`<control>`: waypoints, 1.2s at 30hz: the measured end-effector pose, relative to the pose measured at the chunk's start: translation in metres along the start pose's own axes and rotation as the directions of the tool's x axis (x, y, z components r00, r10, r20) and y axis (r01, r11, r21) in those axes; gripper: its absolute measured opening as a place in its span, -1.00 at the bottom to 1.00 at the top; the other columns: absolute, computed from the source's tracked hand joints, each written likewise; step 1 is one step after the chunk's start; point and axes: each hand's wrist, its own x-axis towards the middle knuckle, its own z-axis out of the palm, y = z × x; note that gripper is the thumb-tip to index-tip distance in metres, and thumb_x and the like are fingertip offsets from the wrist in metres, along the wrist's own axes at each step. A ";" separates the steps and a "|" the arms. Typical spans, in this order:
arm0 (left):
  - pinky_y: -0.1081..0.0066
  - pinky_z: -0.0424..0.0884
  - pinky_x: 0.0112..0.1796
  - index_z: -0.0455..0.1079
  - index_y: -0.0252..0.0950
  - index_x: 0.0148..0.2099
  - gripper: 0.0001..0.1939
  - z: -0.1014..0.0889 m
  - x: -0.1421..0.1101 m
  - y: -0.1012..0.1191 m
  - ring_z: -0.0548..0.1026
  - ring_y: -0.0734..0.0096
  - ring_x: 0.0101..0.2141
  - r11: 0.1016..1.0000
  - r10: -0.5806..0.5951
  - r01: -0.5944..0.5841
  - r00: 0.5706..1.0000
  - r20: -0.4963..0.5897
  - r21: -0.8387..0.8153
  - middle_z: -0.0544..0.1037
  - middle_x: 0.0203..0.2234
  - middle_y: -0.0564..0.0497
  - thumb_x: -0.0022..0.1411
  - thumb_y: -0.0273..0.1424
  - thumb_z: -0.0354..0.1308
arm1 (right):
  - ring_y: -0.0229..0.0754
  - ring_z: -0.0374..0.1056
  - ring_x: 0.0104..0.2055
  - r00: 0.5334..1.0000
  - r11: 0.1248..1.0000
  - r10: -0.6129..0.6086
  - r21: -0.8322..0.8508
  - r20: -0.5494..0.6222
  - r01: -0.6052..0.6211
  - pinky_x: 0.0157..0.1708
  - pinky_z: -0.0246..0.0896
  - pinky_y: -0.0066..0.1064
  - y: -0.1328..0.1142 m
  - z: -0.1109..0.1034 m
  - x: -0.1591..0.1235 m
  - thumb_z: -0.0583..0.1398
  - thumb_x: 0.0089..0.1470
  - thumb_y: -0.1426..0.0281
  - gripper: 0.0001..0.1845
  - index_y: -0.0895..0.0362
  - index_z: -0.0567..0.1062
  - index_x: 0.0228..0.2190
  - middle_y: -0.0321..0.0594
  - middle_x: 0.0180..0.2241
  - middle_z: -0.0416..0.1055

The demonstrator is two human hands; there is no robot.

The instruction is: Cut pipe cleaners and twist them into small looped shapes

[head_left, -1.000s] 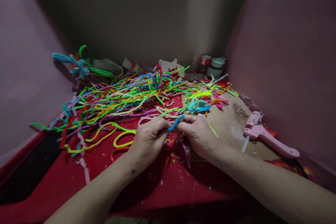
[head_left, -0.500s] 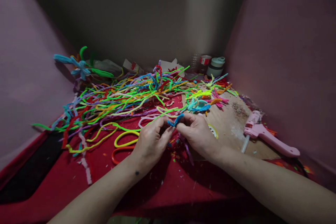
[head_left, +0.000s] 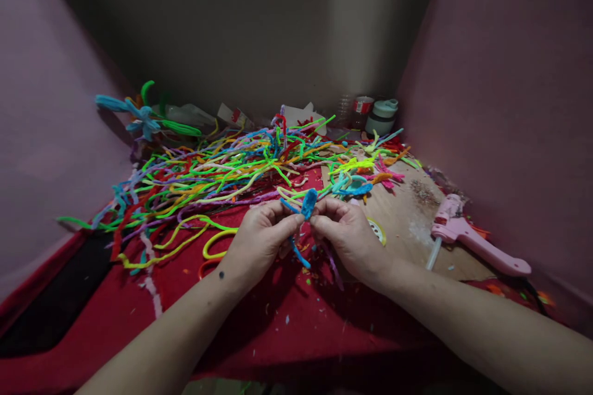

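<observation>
Between my two hands is a blue pipe cleaner [head_left: 309, 202], bent into a small loop at the top, with one loose end pointing left and another hanging below. My left hand [head_left: 263, 236] is closed, pinching it between thumb and fingers. Closed as well, my right hand [head_left: 348, 239] pinches the same piece from the other side. A purple pipe cleaner [head_left: 334, 268] lies under my right hand. Scissors with a yellow handle loop [head_left: 214, 243] and an orange one rest beside my left hand, partly covered by it.
A large tangle of coloured pipe cleaners [head_left: 222, 166] covers the table's back. To the right, a pink glue gun [head_left: 482, 241] lies on a brown board [head_left: 398, 222]. A jar [head_left: 383, 116] and a bottle stand at the back. Walls close in both sides.
The blue pipe cleaner has been turned, so its loop now stands up and its loose ends show. My left hand has moved slightly left and lower, covering more of the scissors.
</observation>
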 end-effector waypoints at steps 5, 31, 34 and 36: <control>0.54 0.08 -0.61 0.39 -0.34 -0.40 -0.80 0.001 -0.003 0.002 0.17 0.63 -0.65 0.994 0.059 -0.060 0.998 0.017 0.094 0.29 -0.68 0.16 0.07 -0.28 0.19 | -0.31 0.22 -0.42 1.000 0.986 -0.017 0.164 0.005 0.016 -0.39 0.12 -0.46 0.000 0.003 0.000 0.25 -0.12 0.47 -0.91 0.16 0.44 -0.45 -0.36 -0.49 0.34; 0.57 0.04 -0.66 0.37 -0.32 -0.46 -0.83 -0.006 -0.003 0.002 0.11 0.68 -0.69 0.987 -0.067 0.084 0.991 0.118 -0.139 0.27 -0.68 0.17 0.05 -0.33 0.23 | -0.36 0.26 -0.56 0.993 0.937 0.053 0.339 0.108 -0.087 -0.49 0.18 -0.49 0.000 0.000 0.004 0.32 -0.17 0.45 -0.92 0.16 0.51 -0.52 -0.35 -0.59 0.40; 0.56 0.01 -0.65 0.38 -0.32 -0.44 -0.85 -0.007 -0.002 0.000 0.10 0.67 -0.68 0.987 -0.057 0.075 0.990 0.127 -0.140 0.29 -0.67 0.16 0.06 -0.34 0.23 | -0.37 0.26 -0.57 0.993 0.940 0.054 0.330 0.103 -0.086 -0.50 0.17 -0.50 -0.001 0.000 0.004 0.32 -0.18 0.45 -0.91 0.17 0.50 -0.54 -0.35 -0.59 0.40; 0.55 0.01 -0.65 0.37 -0.31 -0.44 -0.84 -0.007 -0.002 0.000 0.10 0.67 -0.68 0.988 -0.062 0.080 0.990 0.128 -0.136 0.28 -0.67 0.16 0.06 -0.33 0.22 | -0.37 0.26 -0.57 0.993 0.941 0.061 0.327 0.102 -0.091 -0.50 0.17 -0.49 -0.002 0.001 0.004 0.32 -0.18 0.45 -0.91 0.17 0.49 -0.54 -0.36 -0.60 0.40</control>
